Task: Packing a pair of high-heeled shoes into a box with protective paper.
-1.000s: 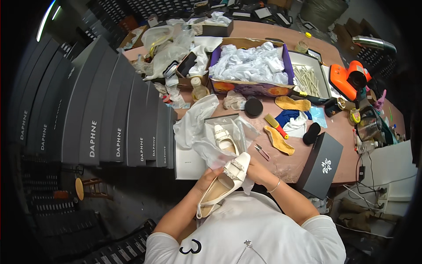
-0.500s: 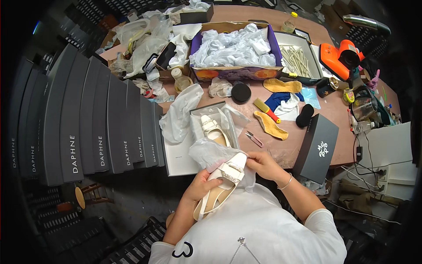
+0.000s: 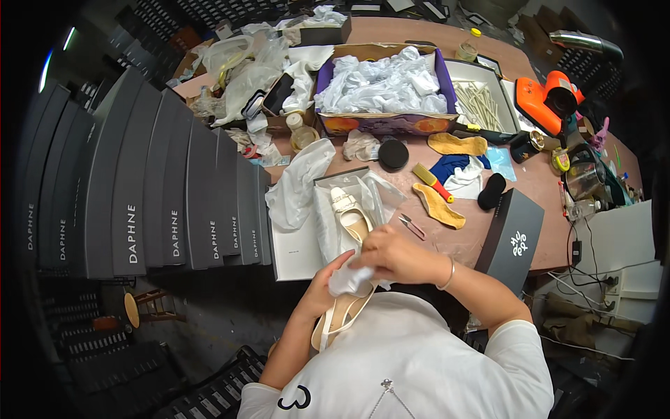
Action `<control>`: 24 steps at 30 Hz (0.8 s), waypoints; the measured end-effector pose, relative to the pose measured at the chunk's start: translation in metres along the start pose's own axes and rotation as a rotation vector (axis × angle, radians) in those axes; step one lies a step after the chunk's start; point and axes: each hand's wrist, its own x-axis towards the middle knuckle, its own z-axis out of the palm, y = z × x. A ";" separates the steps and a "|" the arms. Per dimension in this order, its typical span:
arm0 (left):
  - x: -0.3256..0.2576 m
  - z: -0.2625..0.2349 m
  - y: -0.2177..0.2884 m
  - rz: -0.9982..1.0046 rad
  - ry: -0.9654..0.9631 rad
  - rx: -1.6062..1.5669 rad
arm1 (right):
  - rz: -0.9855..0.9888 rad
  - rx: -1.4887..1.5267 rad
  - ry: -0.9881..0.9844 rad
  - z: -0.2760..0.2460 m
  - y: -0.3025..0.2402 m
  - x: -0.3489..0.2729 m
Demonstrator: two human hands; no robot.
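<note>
Close to my body, my left hand (image 3: 321, 290) is wrapped around a white slingback shoe (image 3: 342, 315), its heel end toward me. Crumpled white tissue paper (image 3: 351, 278) covers the shoe's front, and the fingers of my right hand (image 3: 401, 257) pinch it from above. That hand hides the toe. Just beyond lies an open shoebox (image 3: 317, 209), lined with tissue, in which the matching white shoe (image 3: 343, 202) rests with its decorated strap showing.
Tall stacked dark shoeboxes (image 3: 139, 195) stand at the left. A dark box lid (image 3: 513, 234) leans at the right. Beyond are a brush (image 3: 433, 183), small scissors (image 3: 412, 226), yellow cloth pads (image 3: 438, 206), a black round tin (image 3: 393, 155) and a purple carton of tissue (image 3: 387, 124).
My right hand has moved left from beside the toe to above the shoe. White tissue paper now covers the shoe's front, where the toe and glittery strap showed before.
</note>
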 end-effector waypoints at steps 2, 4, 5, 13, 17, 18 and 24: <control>0.000 -0.009 -0.006 -0.161 0.073 -0.152 | -0.219 -0.346 0.017 0.020 0.001 -0.010; 0.001 -0.018 -0.017 -0.207 0.102 -0.224 | -0.219 -0.410 -0.010 0.030 0.001 -0.015; -0.003 -0.021 -0.018 -0.207 0.106 -0.385 | -0.218 -0.443 -0.021 0.032 0.001 -0.016; 0.001 -0.033 -0.005 -0.135 0.107 0.059 | -0.208 -0.263 0.137 0.038 0.003 -0.023; 0.000 -0.031 0.002 -0.096 0.202 -0.003 | 0.152 0.178 0.442 0.027 0.038 -0.030; 0.002 -0.031 0.001 -0.077 0.191 0.009 | 0.208 0.294 0.413 0.029 0.043 -0.029; 0.002 -0.040 0.006 -0.049 0.219 -0.036 | 0.548 0.847 0.236 0.052 0.085 -0.027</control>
